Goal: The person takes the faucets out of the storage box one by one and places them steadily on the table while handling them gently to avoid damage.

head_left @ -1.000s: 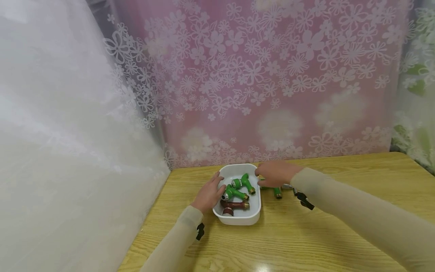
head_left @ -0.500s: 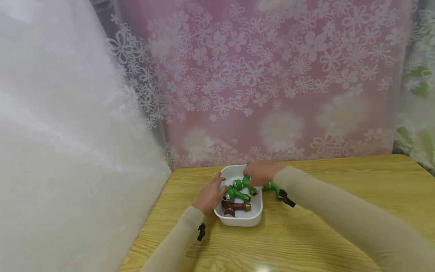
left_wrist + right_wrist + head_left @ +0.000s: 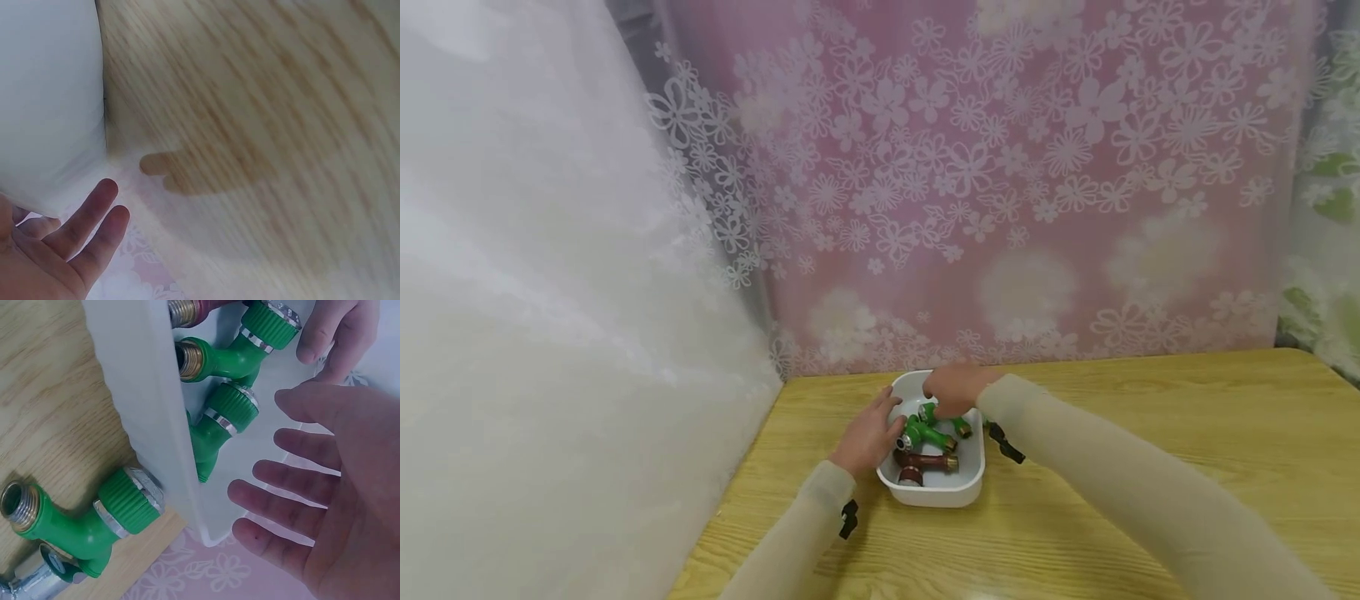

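Note:
A white tub point(image 3: 936, 497) holds two green taps point(image 3: 930, 436) with brass threaded ends and a dark red tap point(image 3: 931, 462). My left hand point(image 3: 867, 435) rests at the tub's left rim, its fingers extended; in the left wrist view two fingers stand out past the white wall. Over the far right part of the tub is my right hand point(image 3: 957, 390), partly covering the farther green tap point(image 3: 219, 422). The right wrist view shows that hand point(image 3: 312, 481) with fingers spread and nothing between them.
Outside the tub's right wall, another green tap point(image 3: 81, 522) lies on the wooden table point(image 3: 1097, 408), next to a chrome fitting point(image 3: 40, 581). A pink flowered curtain point(image 3: 1000, 208) hangs along the table's far edge, and white sheeting point(image 3: 565, 333) hangs at left.
My right hand has moved left from the tub's right rim to above its inside. My left hand has stayed at the left rim, and the view has shifted slightly.

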Action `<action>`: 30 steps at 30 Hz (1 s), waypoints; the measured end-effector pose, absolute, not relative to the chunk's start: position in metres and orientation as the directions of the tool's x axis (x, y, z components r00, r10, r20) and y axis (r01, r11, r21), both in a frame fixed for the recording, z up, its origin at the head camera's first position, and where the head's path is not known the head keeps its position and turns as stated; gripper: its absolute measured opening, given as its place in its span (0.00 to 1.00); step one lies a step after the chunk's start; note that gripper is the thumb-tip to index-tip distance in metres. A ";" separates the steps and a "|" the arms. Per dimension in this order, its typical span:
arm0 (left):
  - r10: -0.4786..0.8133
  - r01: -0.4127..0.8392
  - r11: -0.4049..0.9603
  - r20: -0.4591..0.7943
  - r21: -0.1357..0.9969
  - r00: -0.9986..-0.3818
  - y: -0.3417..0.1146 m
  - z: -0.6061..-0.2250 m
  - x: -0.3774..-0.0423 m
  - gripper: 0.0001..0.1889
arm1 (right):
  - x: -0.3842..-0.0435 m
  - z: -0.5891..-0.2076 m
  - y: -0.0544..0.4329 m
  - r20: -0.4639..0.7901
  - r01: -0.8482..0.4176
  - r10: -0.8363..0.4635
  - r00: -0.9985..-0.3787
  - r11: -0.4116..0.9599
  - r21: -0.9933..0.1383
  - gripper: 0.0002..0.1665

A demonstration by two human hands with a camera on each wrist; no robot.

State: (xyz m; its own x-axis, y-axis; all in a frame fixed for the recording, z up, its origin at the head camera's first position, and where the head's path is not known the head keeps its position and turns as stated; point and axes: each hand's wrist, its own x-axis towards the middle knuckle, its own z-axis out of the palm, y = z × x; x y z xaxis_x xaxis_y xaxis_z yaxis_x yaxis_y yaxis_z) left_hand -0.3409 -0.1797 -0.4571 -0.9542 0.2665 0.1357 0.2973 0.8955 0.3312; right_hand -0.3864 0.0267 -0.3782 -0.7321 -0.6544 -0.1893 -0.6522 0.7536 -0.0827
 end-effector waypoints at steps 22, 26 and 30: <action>0.293 0.326 0.931 0.199 0.162 -0.935 -0.180 -0.460 -0.346 0.23 | -0.403 -0.392 0.017 -0.207 -0.574 -0.596 -0.776 0.803 -0.158 0.21; 0.294 0.330 0.928 0.203 0.172 -0.934 -0.180 -0.458 -0.345 0.23 | -0.406 -0.395 0.016 -0.217 -0.546 -0.567 -0.795 0.824 -0.152 0.21; 0.294 0.331 0.926 0.203 0.182 -0.934 -0.180 -0.457 -0.345 0.23 | -0.408 -0.398 0.014 -0.225 -0.518 -0.536 -0.813 0.844 -0.141 0.21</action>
State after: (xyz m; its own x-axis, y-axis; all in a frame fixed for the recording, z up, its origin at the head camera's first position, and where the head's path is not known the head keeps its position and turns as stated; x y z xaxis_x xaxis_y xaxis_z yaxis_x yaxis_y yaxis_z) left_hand -0.3445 -0.1798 -0.4567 -0.9341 0.2941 0.2026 0.3310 0.9260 0.1817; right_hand -0.4082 0.0136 -0.3982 -0.8133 -0.5365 -0.2253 -0.5176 0.8439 -0.1411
